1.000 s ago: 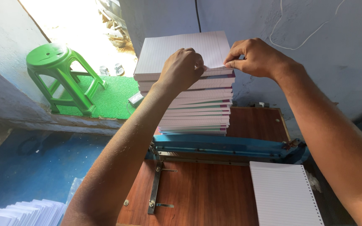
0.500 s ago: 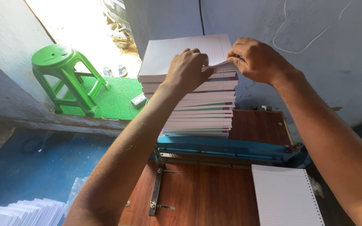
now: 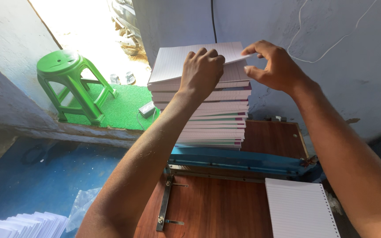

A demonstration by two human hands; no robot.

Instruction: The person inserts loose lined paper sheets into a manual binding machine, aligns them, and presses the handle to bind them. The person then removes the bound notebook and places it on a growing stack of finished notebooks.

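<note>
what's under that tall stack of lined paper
The paper stack stands on a brown wooden board, behind a blue bar. Whatever lies directly beneath it is covered.
</note>
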